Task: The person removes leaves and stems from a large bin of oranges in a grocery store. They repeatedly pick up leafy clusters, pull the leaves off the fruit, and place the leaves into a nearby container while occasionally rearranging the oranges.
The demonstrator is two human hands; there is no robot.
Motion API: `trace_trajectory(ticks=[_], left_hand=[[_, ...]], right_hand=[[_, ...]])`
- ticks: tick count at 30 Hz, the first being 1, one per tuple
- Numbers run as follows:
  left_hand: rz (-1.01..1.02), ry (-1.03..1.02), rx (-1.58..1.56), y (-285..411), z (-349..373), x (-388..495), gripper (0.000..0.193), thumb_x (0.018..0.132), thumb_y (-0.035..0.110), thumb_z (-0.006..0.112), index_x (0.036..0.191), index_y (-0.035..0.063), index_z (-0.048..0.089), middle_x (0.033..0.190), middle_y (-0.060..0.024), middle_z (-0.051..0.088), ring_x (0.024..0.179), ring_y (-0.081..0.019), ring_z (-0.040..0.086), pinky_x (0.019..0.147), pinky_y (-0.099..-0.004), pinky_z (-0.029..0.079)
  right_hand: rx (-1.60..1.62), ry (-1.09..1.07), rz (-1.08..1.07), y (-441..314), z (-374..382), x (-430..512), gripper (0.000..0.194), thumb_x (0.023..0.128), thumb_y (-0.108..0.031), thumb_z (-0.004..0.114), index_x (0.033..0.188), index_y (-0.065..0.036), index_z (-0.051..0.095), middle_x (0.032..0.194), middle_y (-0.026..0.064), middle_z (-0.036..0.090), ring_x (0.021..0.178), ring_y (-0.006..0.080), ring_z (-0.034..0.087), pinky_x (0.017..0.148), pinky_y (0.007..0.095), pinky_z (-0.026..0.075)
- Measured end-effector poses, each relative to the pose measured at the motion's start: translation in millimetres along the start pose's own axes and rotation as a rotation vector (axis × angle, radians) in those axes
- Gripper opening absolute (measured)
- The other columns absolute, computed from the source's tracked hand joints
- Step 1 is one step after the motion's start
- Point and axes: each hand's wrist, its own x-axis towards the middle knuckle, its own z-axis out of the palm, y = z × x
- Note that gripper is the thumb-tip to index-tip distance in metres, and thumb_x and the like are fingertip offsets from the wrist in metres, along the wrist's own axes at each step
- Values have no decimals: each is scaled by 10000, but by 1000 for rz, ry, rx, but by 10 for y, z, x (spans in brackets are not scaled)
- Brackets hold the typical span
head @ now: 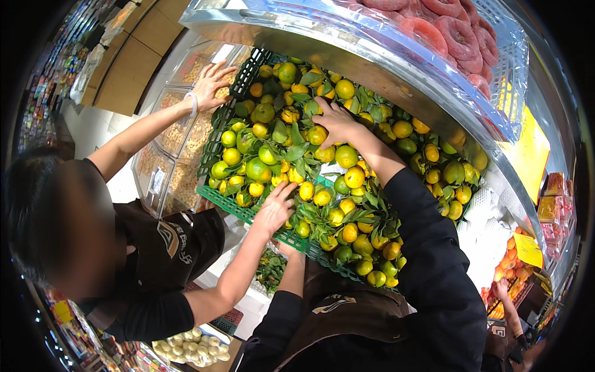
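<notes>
Green and orange mandarins with leaves [346, 156] are heaped over green plastic crates [232, 203] in front of me. My right hand [335, 122] rests on the fruit near the middle, its fingers spread around a mandarin. Low at the near edge of the crate, my left hand [287, 249] is mostly hidden beneath the rim, so its grip does not show. A co-worker at the left lays one hand [275, 210] on the fruit at the near rim. The co-worker's other hand [211, 88], with a pale wristband, is raised beside the crate's far left side.
A curved metal-edged shelf [297, 35] overhangs the fruit and carries a blue basket [509, 88] of reddish ring-shaped dried fruit. Clear bins of nuts [179, 135] stand at the left. White foam netting [483, 204] lies at the right. Another person's hand [501, 288] is over fruit farther right.
</notes>
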Motion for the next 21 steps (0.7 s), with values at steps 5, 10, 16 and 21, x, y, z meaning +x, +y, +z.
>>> trace_trajectory(ticks=[5,10,16,21], left_hand=[[-415,-33,-171,-82,910,30,534,1000,411,334,1392,59,421,1406,-99,439,1271,-264,420,1076,-368,349],[-971,-25,-336,43,1522,-56,562,998,419,319,1411,45,398,1445,-109,404,1307,-272,386,1105,-371,317],[-103,123,-226,-34,481,-149,597,996,427,302,1434,28,371,1492,-121,362,1351,-282,346,1140,-375,279],[126,23,0,-83,-221,114,559,996,398,318,1402,22,397,1441,-123,409,1295,-281,397,1093,-375,320]], right_hand=[[55,76,23,-2,33,124,821,561,-530,827,1242,-126,614,1546,195,153,1349,418,258,1132,468,203],[157,194,100,-94,35,84,788,564,-519,824,1205,-99,643,1492,186,250,1336,402,281,1138,484,143],[-32,593,-67,-343,54,-884,687,568,-417,871,1154,-117,678,1494,126,311,1262,379,372,1133,485,163],[12,763,464,-91,-166,-1832,652,642,-387,837,1213,-148,633,1495,198,293,1377,378,274,1109,491,188]])
